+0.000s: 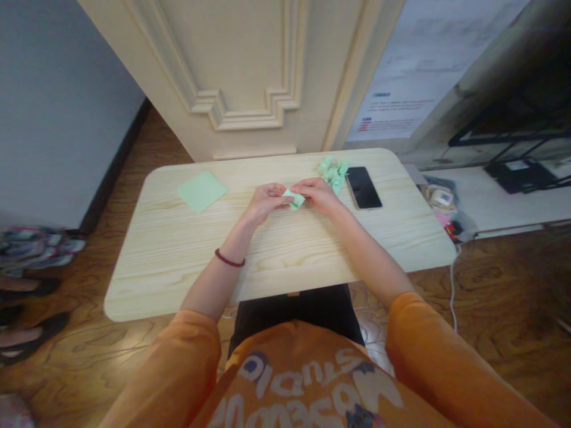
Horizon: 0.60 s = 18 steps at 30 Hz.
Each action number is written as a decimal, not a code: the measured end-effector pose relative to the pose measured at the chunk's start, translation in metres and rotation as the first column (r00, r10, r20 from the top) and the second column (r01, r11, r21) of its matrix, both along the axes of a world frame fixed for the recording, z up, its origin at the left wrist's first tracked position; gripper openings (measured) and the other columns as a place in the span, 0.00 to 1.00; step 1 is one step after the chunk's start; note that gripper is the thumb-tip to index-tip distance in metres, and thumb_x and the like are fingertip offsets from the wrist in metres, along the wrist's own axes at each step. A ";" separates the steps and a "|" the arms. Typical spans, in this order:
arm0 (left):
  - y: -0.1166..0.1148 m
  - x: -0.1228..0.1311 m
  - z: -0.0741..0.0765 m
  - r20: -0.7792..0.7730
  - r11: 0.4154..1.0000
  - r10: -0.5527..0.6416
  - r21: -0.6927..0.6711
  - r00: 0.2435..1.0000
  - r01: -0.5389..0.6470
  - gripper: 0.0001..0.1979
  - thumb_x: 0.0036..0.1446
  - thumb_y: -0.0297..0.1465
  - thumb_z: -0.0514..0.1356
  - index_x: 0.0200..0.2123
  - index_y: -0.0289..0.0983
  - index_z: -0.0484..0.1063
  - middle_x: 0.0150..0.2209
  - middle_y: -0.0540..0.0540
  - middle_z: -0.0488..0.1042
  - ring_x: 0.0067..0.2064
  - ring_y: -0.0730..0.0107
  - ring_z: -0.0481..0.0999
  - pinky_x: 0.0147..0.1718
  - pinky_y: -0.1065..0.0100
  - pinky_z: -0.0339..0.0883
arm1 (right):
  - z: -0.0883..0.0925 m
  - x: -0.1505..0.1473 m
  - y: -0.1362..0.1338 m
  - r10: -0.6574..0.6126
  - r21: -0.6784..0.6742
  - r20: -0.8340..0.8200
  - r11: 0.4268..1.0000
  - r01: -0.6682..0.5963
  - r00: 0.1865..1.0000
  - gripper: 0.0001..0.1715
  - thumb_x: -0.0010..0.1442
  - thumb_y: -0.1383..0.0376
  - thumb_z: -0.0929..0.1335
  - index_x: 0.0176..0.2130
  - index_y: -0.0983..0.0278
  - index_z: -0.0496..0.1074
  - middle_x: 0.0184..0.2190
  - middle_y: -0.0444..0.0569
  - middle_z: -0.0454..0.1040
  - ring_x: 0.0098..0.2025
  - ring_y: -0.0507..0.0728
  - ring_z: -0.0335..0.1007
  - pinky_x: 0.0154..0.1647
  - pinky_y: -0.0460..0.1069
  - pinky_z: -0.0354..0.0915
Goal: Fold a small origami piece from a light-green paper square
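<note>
A small folded piece of light green paper (295, 201) is pinched between both hands, above the middle of the wooden table. My left hand (266, 203) grips its left side between thumb and fingers; a dark red beaded bracelet circles that wrist. My right hand (317, 195) holds the upper right side of the same paper, fingers closed. Just behind the right hand lies a cluster of folded green paper pieces (332, 172). Flat on the table's left part rests a stack or sheet of green square paper (203, 191); how many sheets I cannot tell.
A black-screened smartphone (364, 188) lies right of the paper cluster. The pale table (178, 261) has rounded corners and stands against a cream panelled surface (250, 71). Off its right end are a plastic bag of items (446, 205) and a white cable (452, 291). Shoes (40, 246) stand at left.
</note>
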<state>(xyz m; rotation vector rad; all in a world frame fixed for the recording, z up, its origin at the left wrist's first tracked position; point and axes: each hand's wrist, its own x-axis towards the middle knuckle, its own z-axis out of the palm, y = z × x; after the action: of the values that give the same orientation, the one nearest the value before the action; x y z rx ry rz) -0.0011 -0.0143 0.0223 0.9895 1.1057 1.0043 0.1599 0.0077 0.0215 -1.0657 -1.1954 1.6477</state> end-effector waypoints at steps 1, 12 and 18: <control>0.000 0.000 0.000 0.005 1.000 0.004 -0.004 1.000 -0.004 0.20 0.29 0.29 0.74 0.26 0.34 0.68 0.26 0.49 0.76 0.29 0.71 0.76 0.31 0.69 0.72 | 0.000 0.000 0.000 0.000 -0.008 -0.003 1.000 0.000 1.000 0.17 0.35 0.58 0.78 0.24 0.66 0.77 0.21 0.44 0.74 0.24 0.50 0.64 0.26 0.45 0.59; 0.000 0.003 0.002 0.083 0.998 0.030 -0.056 0.996 -0.025 0.17 0.29 0.25 0.72 0.24 0.33 0.69 0.25 0.50 0.74 0.29 0.73 0.75 0.29 0.72 0.69 | 0.000 0.001 0.000 0.020 0.011 -0.043 1.000 -0.019 0.999 0.17 0.40 0.55 0.76 0.21 0.65 0.74 0.18 0.41 0.69 0.23 0.48 0.61 0.25 0.45 0.57; 0.001 0.002 0.000 0.077 0.998 0.022 -0.057 0.997 -0.018 0.17 0.29 0.26 0.72 0.24 0.34 0.69 0.26 0.50 0.75 0.29 0.72 0.75 0.30 0.70 0.69 | 0.001 0.001 0.000 0.012 -0.006 -0.024 1.000 -0.012 1.000 0.16 0.35 0.58 0.78 0.24 0.65 0.77 0.20 0.43 0.73 0.24 0.49 0.63 0.26 0.45 0.59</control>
<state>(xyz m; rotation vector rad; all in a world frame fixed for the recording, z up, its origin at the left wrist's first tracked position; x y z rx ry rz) 0.0008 -0.0135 0.0227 0.8892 1.0760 1.0143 0.1613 0.0073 0.0223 -1.0418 -1.1843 1.6701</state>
